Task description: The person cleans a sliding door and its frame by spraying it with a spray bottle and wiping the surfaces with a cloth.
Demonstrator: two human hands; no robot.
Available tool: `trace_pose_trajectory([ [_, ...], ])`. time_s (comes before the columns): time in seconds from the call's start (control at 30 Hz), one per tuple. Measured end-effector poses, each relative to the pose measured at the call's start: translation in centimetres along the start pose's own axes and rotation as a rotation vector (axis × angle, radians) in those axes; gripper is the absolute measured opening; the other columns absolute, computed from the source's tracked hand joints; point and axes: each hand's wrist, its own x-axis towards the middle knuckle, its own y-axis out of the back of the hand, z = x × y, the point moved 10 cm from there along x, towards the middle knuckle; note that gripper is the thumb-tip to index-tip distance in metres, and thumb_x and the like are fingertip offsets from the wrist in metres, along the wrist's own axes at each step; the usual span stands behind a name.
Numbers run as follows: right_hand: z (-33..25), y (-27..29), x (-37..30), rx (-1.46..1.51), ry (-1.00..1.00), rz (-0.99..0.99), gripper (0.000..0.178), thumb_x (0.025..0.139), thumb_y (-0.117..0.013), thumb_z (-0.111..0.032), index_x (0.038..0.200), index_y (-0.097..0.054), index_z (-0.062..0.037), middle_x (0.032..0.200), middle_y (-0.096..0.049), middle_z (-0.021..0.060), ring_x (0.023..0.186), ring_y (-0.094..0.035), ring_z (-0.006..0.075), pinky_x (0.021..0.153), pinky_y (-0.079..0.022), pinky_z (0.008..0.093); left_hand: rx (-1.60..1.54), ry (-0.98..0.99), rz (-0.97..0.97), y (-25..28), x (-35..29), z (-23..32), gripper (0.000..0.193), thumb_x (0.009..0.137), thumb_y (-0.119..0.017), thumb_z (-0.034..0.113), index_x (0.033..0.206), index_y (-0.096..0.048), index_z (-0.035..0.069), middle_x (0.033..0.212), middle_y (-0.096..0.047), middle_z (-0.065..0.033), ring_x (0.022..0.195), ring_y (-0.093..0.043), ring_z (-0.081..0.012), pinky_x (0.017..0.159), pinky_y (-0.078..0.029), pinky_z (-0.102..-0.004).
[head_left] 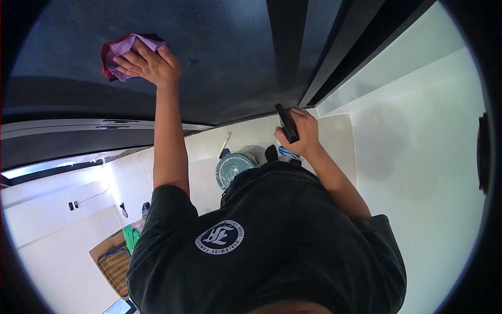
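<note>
My left hand (152, 65) reaches far up and presses a bunched purple and dark red cloth (121, 48) against a large dark ribbed panel (225, 57). Its fingers are spread over the folds. Lower and to the right, my right hand (305, 131) grips a flat black rectangular object (286, 124) between thumb and fingers, close to the panel's bottom edge. What kind of object it is, I cannot make out.
Black frame bars (350, 47) border the panel beside a pale wall (418, 136). On the tiled floor stands a round green-topped container (232, 168). At lower left, a cardboard box (99, 249) has a green cloth (131, 237) and striped fabric (115, 268) in it.
</note>
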Motion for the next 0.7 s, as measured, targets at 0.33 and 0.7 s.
trace_pose_trajectory([
  [0.33, 5.4, -0.6, -4.1, 0.086, -0.036, -0.153, 0.034, 0.076, -0.076, -0.03, 0.091, -0.064, -0.0018, 0.089, -0.063, 0.0162, 0.084, -0.063, 0.0395, 0.075, -0.053, 0.0469, 0.026, -0.009, 0.015, 2.7, -1.8, 0.0, 0.074, 0.095, -0.053, 0.067, 0.14, -0.056, 0.009, 0.146, -0.037, -0.0329, 0.131, -0.035, -0.0497, 0.106, -0.026, -0.06],
  [0.7, 15.3, 9.2, -12.1, 0.198, -0.248, -0.188, 0.032, 0.079, -0.079, -0.015, 0.105, -0.066, -0.0012, 0.092, -0.067, 0.0162, 0.079, -0.067, 0.033, 0.074, -0.054, 0.0392, -0.006, 0.071, 0.054, -2.1, 2.3, 8.8, 0.08, 0.105, -0.031, 0.058, 0.163, -0.02, 0.005, 0.167, -0.003, -0.033, 0.152, -0.001, -0.0589, 0.117, -0.002, -0.0719],
])
